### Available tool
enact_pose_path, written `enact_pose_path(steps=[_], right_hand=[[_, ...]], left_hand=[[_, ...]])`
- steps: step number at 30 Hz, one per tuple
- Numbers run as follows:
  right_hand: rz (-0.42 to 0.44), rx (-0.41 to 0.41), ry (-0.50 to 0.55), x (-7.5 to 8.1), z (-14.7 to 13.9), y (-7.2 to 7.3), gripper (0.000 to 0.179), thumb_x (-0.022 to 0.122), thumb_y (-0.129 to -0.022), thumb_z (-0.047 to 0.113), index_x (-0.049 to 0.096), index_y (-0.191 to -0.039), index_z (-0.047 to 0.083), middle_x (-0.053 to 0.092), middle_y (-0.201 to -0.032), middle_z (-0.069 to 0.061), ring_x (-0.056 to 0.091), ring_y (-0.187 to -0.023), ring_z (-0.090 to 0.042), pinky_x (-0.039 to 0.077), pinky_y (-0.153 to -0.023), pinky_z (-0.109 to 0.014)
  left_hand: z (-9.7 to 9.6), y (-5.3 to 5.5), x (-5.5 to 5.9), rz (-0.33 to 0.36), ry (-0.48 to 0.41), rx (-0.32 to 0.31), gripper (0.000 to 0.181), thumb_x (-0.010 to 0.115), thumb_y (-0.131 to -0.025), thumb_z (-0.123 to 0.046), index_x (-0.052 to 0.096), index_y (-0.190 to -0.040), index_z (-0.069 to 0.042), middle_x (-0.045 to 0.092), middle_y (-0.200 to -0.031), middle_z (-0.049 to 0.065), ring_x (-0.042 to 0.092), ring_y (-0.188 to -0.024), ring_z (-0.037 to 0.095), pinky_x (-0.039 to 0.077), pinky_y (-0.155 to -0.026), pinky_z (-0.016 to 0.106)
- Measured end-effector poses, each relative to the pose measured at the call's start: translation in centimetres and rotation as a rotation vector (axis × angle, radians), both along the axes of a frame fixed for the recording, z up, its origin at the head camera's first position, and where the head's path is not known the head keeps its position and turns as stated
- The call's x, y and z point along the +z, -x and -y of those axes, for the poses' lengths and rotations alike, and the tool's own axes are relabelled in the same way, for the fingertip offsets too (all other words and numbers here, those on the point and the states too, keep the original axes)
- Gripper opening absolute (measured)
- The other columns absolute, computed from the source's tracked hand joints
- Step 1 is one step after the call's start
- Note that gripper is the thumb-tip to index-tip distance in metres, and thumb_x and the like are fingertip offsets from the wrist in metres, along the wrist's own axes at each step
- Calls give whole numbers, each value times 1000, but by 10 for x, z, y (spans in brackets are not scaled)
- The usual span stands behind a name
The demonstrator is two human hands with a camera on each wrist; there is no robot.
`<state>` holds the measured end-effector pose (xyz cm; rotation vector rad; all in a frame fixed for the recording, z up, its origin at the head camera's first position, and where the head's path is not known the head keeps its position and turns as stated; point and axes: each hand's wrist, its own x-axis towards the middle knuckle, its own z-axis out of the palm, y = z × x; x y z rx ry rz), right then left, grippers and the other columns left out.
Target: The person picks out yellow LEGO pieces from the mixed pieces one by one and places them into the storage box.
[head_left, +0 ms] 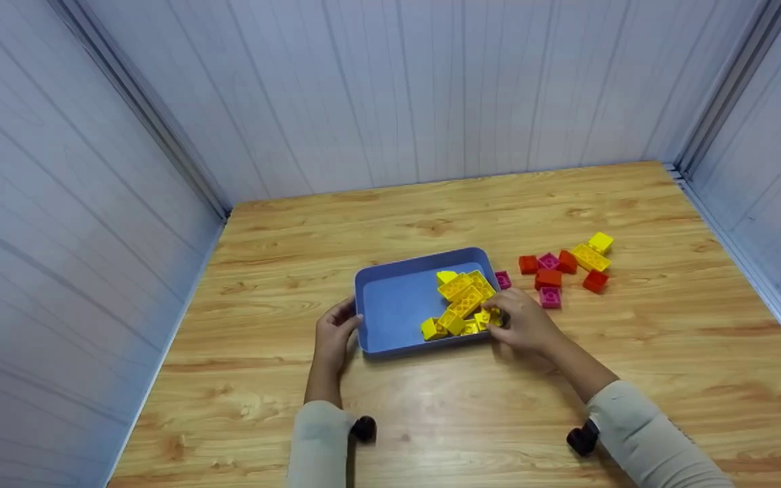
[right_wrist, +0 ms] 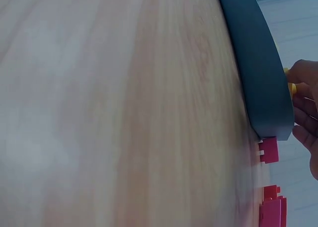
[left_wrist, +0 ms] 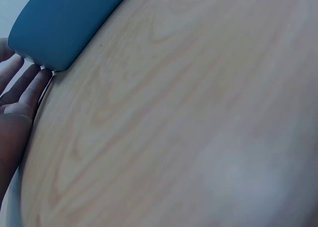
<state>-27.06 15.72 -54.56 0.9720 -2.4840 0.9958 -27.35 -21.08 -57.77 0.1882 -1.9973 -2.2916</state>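
Observation:
A blue rectangular tray [head_left: 394, 305] lies on the wooden table, with several yellow toy building bricks [head_left: 465, 301] heaped in its right half. My left hand [head_left: 333, 333] grips the tray's left end, thumb at the rim and fingers against the outer wall; the left wrist view also shows these fingers [left_wrist: 31, 85] by the tray's corner. Over the right end, my right hand [head_left: 525, 322] pinches a yellow brick [right_wrist: 292, 88] between thumb and fingers, just inside the wall. The hand partly hides that brick.
Right of the tray lie loose red bricks [head_left: 548, 278], pink bricks [head_left: 550, 297] and a long yellow brick [head_left: 590, 258] beside a smaller yellow one [head_left: 601, 242]. One pink brick [head_left: 503, 279] sits close against the tray's right wall. Pale panels [head_left: 377, 95] enclose the table [head_left: 262, 271].

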Motion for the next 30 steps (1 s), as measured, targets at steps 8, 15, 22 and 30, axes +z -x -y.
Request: enact_pose_path(steps=[8,15,22,30], right_hand=[[-15,13,14,1,-3,0,32,80,-72,4,69,-101,0,68,-102,-10,59,-98,-30,49,-87,-47],[-7,0,30,3,-4,-2,31,80,-72,4,69,-101,0,67,-103,-12,59,-100,-32,47,-89,-51],[-50,-86,118,6,-12,0,27,80,-72,-2,69,-96,-1,68,-99,-13,61,-95,-32,50,-84,-49],[-187,-244,300,-1,-35,8,21,77,-69,-9,70,-87,-2,66,-87,-10,59,-79,-23,50,-66,-28]], left_hand=[[-2,1,3,7,-2,-6,46,64,-87,8,55,-132,7,56,-132,25,52,-121,33,50,-91,26],[-1,2,3,20,2,1,46,65,-87,8,55,-132,8,56,-132,25,52,-121,33,49,-91,26],[0,2,1,25,28,-1,46,65,-88,6,55,-133,6,55,-134,24,51,-124,33,47,-93,25],[0,0,-1,-16,43,17,44,65,-86,9,57,-129,9,60,-126,24,56,-116,31,49,-90,26]])
